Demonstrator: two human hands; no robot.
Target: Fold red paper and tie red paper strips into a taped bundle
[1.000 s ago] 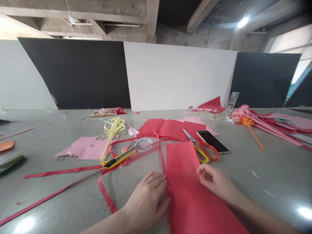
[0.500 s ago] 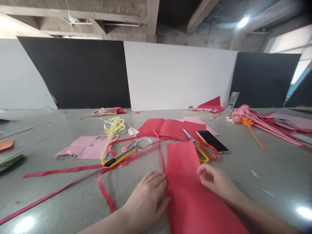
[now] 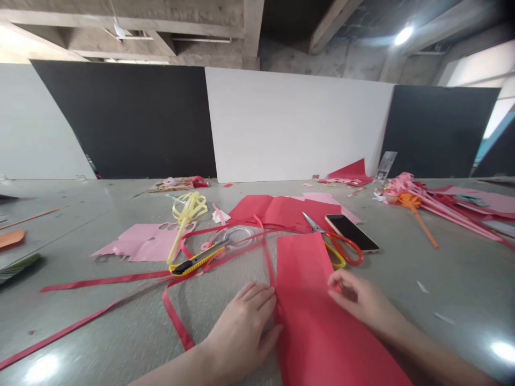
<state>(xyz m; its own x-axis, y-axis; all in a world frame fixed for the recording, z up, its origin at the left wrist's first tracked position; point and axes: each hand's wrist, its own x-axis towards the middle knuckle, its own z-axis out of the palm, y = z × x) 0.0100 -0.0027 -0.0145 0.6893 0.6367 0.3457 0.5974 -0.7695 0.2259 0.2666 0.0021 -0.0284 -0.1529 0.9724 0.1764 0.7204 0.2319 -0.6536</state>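
Presumably light, limp and easily creased, the long red paper-like sheet (image 3: 306, 289) lies between both hands on the grey table (image 3: 466, 279), best held by its side edges. The left hand (image 3: 245, 319) rests along one, thumb apart, gripping nothing visibly; the right hand (image 3: 358, 297) curls its fingers nearly closed at the other, any pinch uncertain. Orange-and-yellow-handled metal scissors (image 3: 317, 227) and flat red ribbon (image 3: 269, 262) crowd it.

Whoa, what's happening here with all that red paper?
A person has both hands at a long red sheet on the table. The left hand rests by its left edge, and the right hand is curled at its right edge; I can't tell if it's pinching the paper. The scissors and yellow cutter lie on the table, with neither hand on them.
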